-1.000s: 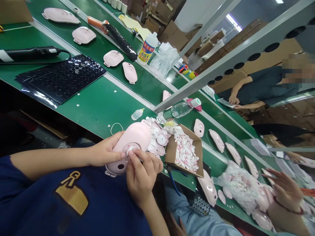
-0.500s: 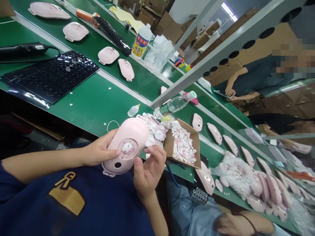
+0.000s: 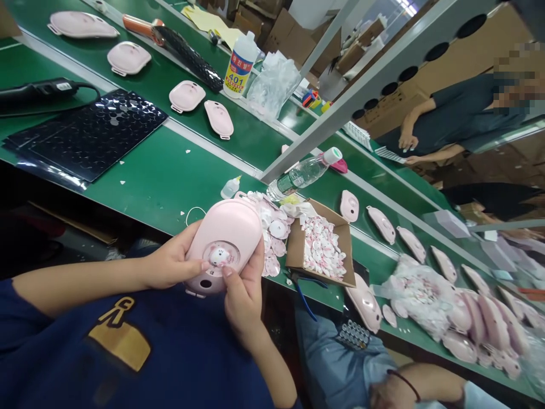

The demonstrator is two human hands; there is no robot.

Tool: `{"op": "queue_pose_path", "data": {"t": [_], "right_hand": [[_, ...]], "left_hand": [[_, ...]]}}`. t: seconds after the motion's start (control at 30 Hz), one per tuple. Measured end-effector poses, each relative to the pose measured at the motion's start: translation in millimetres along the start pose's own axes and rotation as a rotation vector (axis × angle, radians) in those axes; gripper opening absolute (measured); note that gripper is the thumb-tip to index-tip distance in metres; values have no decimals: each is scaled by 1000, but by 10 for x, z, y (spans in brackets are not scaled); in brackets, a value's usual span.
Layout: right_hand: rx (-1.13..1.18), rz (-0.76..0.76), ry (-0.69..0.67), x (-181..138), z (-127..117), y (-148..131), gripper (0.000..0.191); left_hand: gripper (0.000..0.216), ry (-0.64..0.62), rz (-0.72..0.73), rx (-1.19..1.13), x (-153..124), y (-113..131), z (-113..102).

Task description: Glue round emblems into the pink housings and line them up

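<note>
- Pink case [image 3: 230, 220] is gripped by left hand [image 3: 174, 262] and right hand [image 3: 244, 296]
- Disc [image 3: 220, 254] is marked with cat face
- Dark hole [image 3: 205, 283] is seen at disc's 7 o'clock

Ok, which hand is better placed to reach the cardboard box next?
Probably the right hand: it grips the pink case on the side nearer the cardboard box, the left hand on the farther side.

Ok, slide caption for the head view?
Left hand and right hand hold a pink case with a cat-face disc, near an open cardboard box of small pieces.
</note>
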State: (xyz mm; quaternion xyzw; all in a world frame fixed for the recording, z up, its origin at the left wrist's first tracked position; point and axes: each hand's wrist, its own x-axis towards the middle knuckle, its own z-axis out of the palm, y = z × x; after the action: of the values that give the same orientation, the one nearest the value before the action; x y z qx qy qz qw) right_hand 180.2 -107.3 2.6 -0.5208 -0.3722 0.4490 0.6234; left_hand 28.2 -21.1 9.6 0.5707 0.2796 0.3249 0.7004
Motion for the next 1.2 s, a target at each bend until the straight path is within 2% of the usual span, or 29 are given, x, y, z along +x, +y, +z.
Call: {"op": "queue_pose_path", "data": {"t": [0.2, 0.83, 1.07, 1.2], "right_hand": [[-142, -86, -11, -59, -21, 58, 85], [-274, -88, 17, -70, -33, 66, 88], [-314, -111, 13, -62, -52, 55, 85], [-336, -110, 1, -67, -52, 89, 86]], "left_hand": [[76, 1, -26, -38, 16, -58, -1], [75, -21, -34, -108, 69, -80, 6], [83, 13, -123, -95, 76, -57, 31], [77, 60, -182, -86, 99, -29, 85]]}}
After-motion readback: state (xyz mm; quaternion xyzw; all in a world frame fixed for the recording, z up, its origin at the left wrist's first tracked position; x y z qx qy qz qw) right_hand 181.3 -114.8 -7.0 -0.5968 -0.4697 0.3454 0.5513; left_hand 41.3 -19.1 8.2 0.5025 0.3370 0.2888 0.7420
